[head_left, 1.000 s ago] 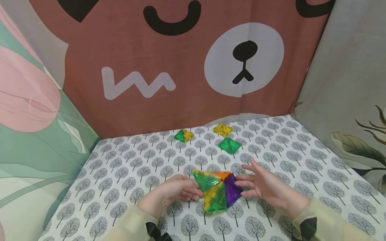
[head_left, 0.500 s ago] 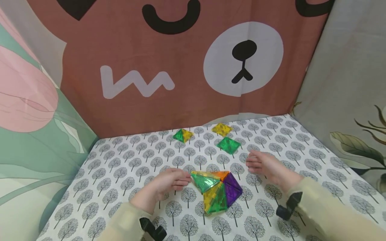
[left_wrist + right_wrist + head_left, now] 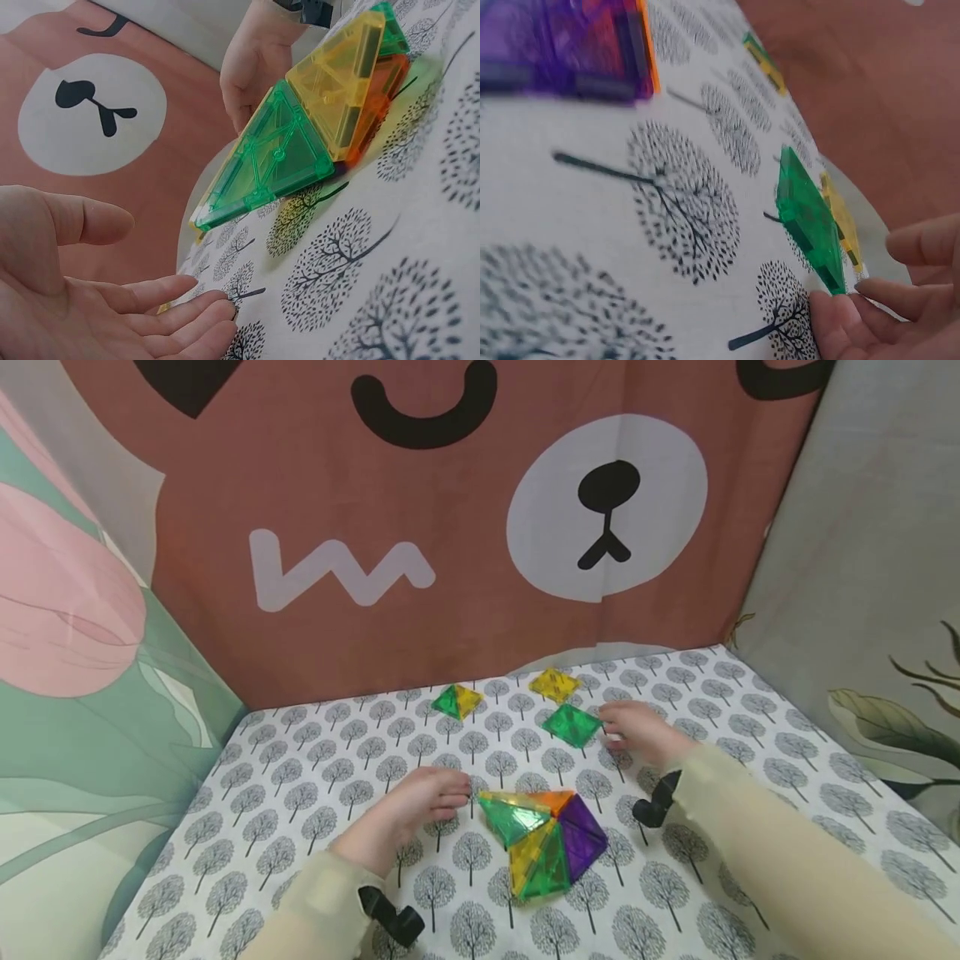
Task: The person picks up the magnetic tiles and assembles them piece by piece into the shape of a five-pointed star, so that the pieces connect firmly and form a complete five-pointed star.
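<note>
A raised shape of joined magnetic tiles (image 3: 581, 839), see-through green, yellow, orange and purple, stands on the tree-print cloth in front of me. Just left of it, my left hand (image 3: 420, 802) holds nothing, its fingers extended and thumb apart in the left wrist view. My right hand (image 3: 641, 728) has its fingertips right at the right corner of a flat green magnetic tile (image 3: 572, 725). In the right wrist view, the thumb stays away from that green tile (image 3: 808, 217), and the fingers are not curled round it.
Behind the green tile lies a yellow magnetic tile (image 3: 553, 685). A half-green, half-yellow piece (image 3: 457, 702) lies to its left, near the back edge. A brown bear-print curtain (image 3: 480, 635) hangs behind the cloth-covered surface (image 3: 300, 752), with printed curtains on both sides.
My right hand has left the purple side of the joined tiles and moved away from me to the green tile. My left hand has drawn slightly back from the shape's left side.
</note>
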{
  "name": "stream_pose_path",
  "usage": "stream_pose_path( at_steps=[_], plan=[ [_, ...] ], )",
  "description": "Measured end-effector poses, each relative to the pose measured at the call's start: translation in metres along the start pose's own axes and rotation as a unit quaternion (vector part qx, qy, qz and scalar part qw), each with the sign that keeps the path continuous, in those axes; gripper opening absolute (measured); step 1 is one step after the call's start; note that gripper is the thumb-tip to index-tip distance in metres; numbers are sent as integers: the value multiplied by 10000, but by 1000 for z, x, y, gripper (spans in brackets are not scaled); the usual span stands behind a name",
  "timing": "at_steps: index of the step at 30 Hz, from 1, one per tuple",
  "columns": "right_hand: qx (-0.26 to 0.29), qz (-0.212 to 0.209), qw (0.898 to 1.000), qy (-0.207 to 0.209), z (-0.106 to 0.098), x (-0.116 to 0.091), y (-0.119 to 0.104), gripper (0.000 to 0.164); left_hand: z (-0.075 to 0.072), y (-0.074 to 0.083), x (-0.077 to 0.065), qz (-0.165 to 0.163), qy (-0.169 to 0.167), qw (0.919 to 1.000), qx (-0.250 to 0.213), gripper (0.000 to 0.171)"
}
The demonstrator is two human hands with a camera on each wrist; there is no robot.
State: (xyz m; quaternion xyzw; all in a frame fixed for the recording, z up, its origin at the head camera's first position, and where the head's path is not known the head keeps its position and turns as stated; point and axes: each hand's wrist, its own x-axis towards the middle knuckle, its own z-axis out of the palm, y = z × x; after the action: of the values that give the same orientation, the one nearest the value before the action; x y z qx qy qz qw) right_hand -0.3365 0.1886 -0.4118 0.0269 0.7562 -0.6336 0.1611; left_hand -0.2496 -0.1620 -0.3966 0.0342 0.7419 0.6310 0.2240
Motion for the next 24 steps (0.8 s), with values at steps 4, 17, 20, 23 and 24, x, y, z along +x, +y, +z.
stream_pose_path(
  at_steps=[4,17,20,23,24],
  plan=[
    [-545,-108,9984,-45,3,8,0,54,0,0,6,-20,144,9998,142,47],
    [-3280,-1074,9385,95,32,23,-2,48,-2,6,41,-258,395,9989,14,43],
    [-3189,-1079,9416,-63,38,21,-3,46,2,6,48,-193,330,9992,-63,43],
    [-3104,-1142,9435,-200,43,19,-5,43,3,6,57,-109,356,9993,-78,44],
    [-3085,-1165,9438,-241,45,19,-5,43,4,6,59,-80,370,9992,-88,45]
  ],
)
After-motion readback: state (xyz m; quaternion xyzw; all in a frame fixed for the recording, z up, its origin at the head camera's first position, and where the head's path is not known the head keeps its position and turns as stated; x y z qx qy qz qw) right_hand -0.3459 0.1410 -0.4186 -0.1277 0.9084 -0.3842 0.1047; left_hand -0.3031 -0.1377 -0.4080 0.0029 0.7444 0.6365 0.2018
